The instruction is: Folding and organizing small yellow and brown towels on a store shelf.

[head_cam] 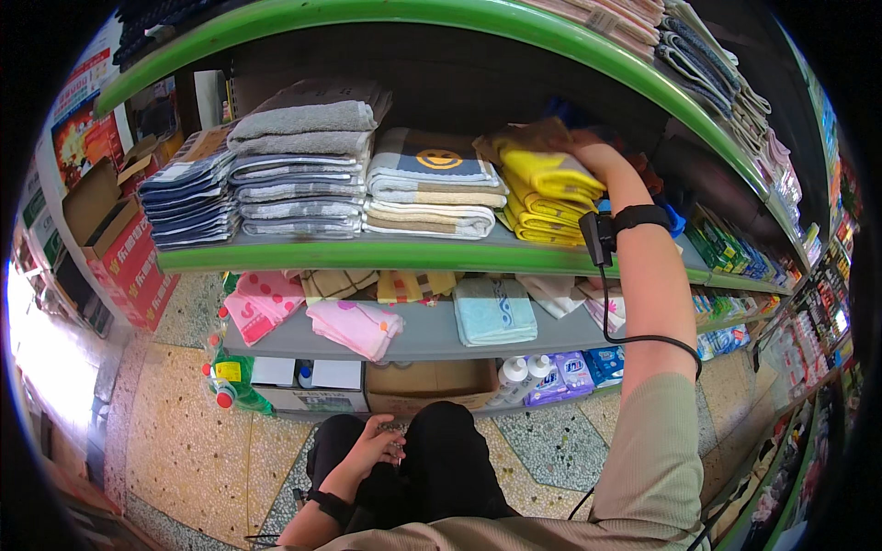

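My right hand [591, 153] reaches onto the shelf at the top of a stack of folded yellow cloths [544, 200]. It touches a brown, see-through-looking piece [551, 132] on that stack; the fingers are blurred and partly hidden, so their grip is unclear. Left of the stack lie folded towels with a smiley face [439, 160], then a taller pile of grey and white towels [300, 172] and a pile of dark blue ones [189, 196]. Over my knees, my left hand [375, 444] rests with loosely curled, parted fingers and no clear object in it.
Below, a grey shelf [420, 337] holds pink cloths [265, 306] and a light blue towel [495, 313]. Cartons [431, 396], white bottles [513, 375] and green bottles [234, 372] stand near the floor. A green shelf edge [413, 12] runs overhead. A black cable [606, 303] hangs from my right wrist.
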A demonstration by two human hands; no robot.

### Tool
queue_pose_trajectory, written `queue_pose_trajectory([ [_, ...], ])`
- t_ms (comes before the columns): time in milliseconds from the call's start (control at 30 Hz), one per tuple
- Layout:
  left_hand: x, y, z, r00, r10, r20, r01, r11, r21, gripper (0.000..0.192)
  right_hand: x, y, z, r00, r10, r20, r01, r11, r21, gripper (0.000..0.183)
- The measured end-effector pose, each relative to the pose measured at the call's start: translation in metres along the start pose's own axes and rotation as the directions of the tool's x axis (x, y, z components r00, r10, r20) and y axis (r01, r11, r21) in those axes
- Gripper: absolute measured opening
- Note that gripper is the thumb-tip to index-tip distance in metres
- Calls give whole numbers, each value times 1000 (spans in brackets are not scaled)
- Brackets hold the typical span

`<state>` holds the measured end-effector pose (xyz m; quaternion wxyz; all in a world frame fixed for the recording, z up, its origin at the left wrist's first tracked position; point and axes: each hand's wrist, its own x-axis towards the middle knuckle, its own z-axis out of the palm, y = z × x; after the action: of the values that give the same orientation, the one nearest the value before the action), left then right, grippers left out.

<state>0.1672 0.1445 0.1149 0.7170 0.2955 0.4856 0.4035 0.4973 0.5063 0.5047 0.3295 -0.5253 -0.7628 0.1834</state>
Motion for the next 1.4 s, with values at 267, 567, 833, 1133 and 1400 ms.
queue_pose_trajectory([
  [267,-7,-2,-4,998,-45,-39,47,998,49,46,0,6,16,988,154,-25,-154,988,28,52],
  [567,0,-13,-4,997,-68,-38,72,991,110,45,6,9,16,982,155,-110,-191,816,-546,67],
  [833,0,-17,-6,995,-81,-61,88,989,121,43,-4,-36,39,943,-333,-10,299,859,-415,58],
  [1133,3,-28,-8,997,-22,-71,34,984,175,39,-48,-53,72,975,134,179,-27,866,-499,82],
  [1400,5,-32,-11,998,29,-51,-17,976,219,30,-44,-52,70,962,146,230,-35,903,-428,78],
])
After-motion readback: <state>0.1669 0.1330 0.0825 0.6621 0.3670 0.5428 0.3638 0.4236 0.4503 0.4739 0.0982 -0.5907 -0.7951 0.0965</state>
